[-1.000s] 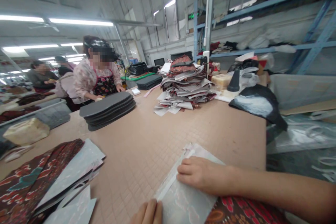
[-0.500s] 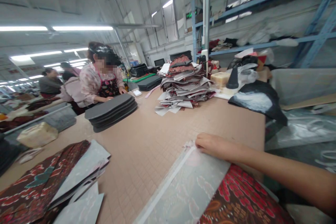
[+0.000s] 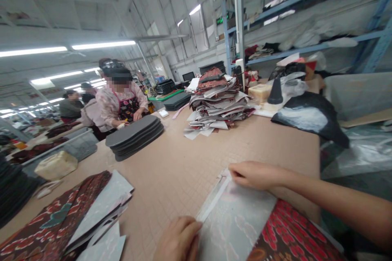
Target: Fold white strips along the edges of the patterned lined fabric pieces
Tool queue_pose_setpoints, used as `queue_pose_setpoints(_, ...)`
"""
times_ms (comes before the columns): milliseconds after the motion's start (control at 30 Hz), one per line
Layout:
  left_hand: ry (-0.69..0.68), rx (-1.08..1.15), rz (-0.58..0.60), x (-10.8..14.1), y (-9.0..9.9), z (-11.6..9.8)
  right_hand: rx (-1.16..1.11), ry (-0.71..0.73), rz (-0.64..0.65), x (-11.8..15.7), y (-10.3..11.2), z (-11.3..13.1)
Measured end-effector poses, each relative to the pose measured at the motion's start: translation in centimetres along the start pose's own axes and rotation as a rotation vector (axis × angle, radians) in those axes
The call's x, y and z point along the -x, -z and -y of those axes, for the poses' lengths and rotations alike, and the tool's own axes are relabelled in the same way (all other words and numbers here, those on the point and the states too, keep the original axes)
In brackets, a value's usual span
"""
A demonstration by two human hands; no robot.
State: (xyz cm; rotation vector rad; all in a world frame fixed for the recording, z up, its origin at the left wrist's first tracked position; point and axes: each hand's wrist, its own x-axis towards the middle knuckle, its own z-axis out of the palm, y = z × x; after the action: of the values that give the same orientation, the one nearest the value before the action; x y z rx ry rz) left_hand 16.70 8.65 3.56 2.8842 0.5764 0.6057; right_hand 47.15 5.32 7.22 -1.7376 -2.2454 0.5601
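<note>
Patterned cloth (image 3: 239,216), its pale backing turned up and a red-figured part showing at the right, lies on the near part of the worktop (image 3: 183,159), towards the right edge. The left hand (image 3: 180,236), fingers curled, meets the cloth's left edge; whether it grips or only presses cannot be told. The right hand (image 3: 252,174) pinches the cloth's far corner between thumb and fingers. Towards the worktop's near left corner lies a pile of patterned pieces (image 3: 45,216), pale backing showing on some. Beyond the left edge, a grey bin (image 3: 85,149) stands near dark red cloth (image 3: 55,142); whether that cloth lies inside or behind is unclear. By the right edge, a translucent bin (image 3: 361,94) has a board (image 3: 367,119) at its front; its contents are indistinct. At the far left edge, a stack of grey ovals (image 3: 134,132) partly hides a co-worker (image 3: 122,102). Along the far edge rises a tall pile of backed pieces (image 3: 217,104). The lower picture border cuts off the left hand's wrist and the cloth's near end.
</note>
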Motion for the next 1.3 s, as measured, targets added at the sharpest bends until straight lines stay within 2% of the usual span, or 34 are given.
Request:
queue_pose_setpoints(133,0.043,0.119,0.013,-3.5,-1.7,-1.1,-0.299,0.006,0.025,-1.9,-0.7,-0.6)
queue_pose_setpoints(333,0.229,0.183,-0.032,-6.7,-3.8,-1.1,-0.568,0.157,-0.098,-2.2,-2.8,-1.6)
queue_pose_setpoints(467,0.309,0.182,0.006,-8.3,-4.2,-1.2,-0.622,0.206,-0.133,-1.6,-3.2,-1.8)
queue_pose_setpoints(567,0.421,0.240,0.034,-9.3,-4.3,-1.4,-0.599,0.220,-0.159,-1.3,-3.2,-1.6)
queue_pose_setpoints(667,0.488,0.337,0.041,-10.0,-4.3,-1.5,-0.644,0.226,-0.123,-1.3,-3.2,-1.4)
queue_pose_setpoints(800,0.435,0.351,0.050,-10.4,-4.4,-1.5,-0.733,0.174,-0.071,-1.5,-3.3,-1.3)
queue_pose_setpoints(1033,0.439,0.287,0.032,-10.0,-4.6,-1.9,-0.559,0.112,-0.099,-1.6,-3.3,-1.2)
queue_pose_setpoints(1133,0.373,0.215,0.029,-9.8,-4.5,-2.7,-0.541,0.082,-0.121,-1.6,-3.4,-1.3)
queue_pose_setpoints(1233,0.335,0.204,0.102,-9.7,-4.2,-3.5,-0.557,0.074,-0.118,-1.6,-3.2,-1.2)
queue_pose_setpoints(1300,0.392,0.214,0.187,-9.7,-3.7,-3.8,-0.558,0.064,-0.110,-1.4,-3.1,-1.2)
